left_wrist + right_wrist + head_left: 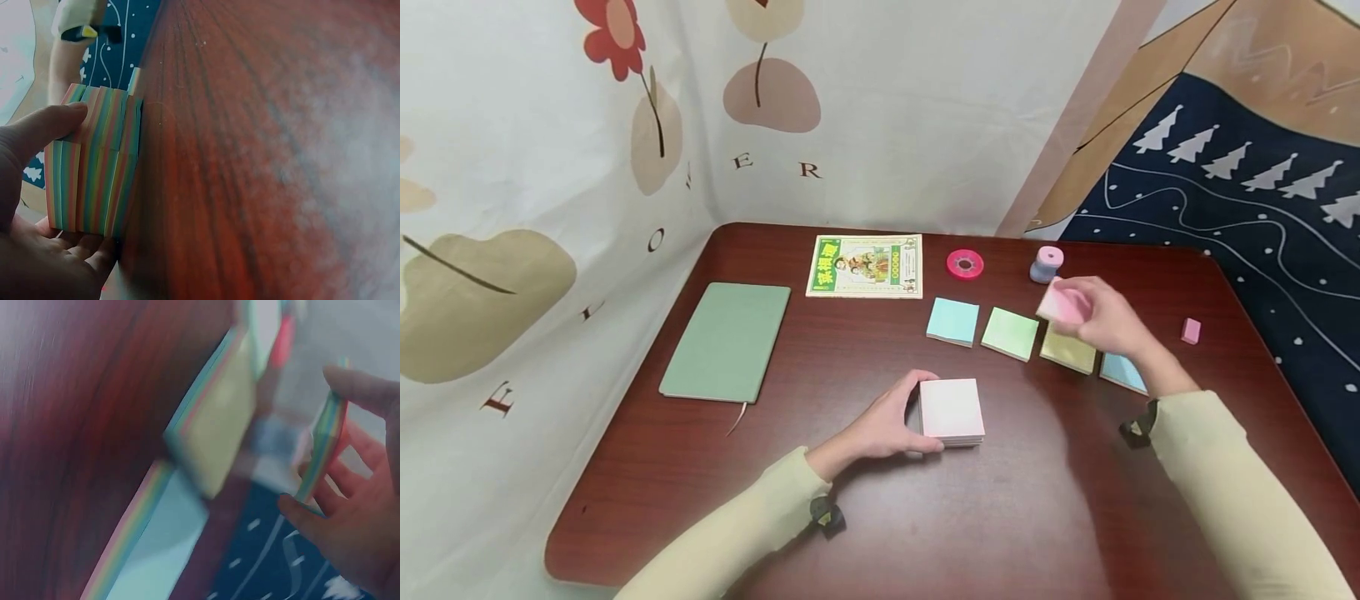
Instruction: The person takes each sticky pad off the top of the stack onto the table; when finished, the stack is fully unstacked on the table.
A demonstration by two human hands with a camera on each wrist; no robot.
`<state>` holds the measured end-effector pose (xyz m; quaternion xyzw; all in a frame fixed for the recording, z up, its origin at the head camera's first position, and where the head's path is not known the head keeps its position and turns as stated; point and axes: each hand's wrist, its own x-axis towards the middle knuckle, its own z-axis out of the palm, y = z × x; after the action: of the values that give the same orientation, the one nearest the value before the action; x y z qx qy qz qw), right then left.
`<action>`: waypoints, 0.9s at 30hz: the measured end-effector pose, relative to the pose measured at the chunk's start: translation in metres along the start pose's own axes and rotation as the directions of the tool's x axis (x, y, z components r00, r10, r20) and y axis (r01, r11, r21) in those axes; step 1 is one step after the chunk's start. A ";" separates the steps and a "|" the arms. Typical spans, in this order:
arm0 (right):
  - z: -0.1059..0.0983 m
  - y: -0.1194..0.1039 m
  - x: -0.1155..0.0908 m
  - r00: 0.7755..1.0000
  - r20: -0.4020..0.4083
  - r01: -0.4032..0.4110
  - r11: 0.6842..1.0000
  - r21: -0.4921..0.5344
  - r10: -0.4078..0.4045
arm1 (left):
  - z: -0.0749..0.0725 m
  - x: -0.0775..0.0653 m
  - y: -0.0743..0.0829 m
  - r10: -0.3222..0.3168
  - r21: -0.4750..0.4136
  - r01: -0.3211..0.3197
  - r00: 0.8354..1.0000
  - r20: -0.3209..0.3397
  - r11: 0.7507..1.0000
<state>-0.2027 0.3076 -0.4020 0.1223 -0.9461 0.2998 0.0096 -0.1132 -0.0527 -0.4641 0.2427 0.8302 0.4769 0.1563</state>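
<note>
I have both hands at work over the bench (970,517), each grasping something. My left hand (891,421) grips a stack of pads (951,408), thumb along the near side and fingers round the far side; in the left wrist view I see the striped, many-coloured edges of the layers, slightly out of line with one another. My right hand (1108,317) pinches a pink pad (1063,304) by its edges, clear of the bench, and in the right wrist view its edge is striped too. Just below that hand lies a yellow pad (1067,354), and a blue pad (1122,373) is partly hidden by the right wrist. A green pad (1010,333) and a turquoise pad (952,321) sit left of the right hand, beyond the stack. Past the right hand stands a pink-and-blue spool (1047,265); to its right is a small pink block (1191,331). A pink ring (965,264) and a printed booklet (865,267) lie farther out than the left hand, with a green notebook (722,342) off to its left.
</note>
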 end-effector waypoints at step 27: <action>-0.014 0.070 0.011 0.919 0.227 -0.319 0.946 -0.055 0.323 | -0.001 0.001 0.000 0.003 -0.018 -0.003 1.000 0.016 1.000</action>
<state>-0.2309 0.3687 -0.4290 -0.0003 -0.9503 0.2729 -0.1496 -0.1147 -0.0525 -0.4639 0.2463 0.8243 0.4826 0.1644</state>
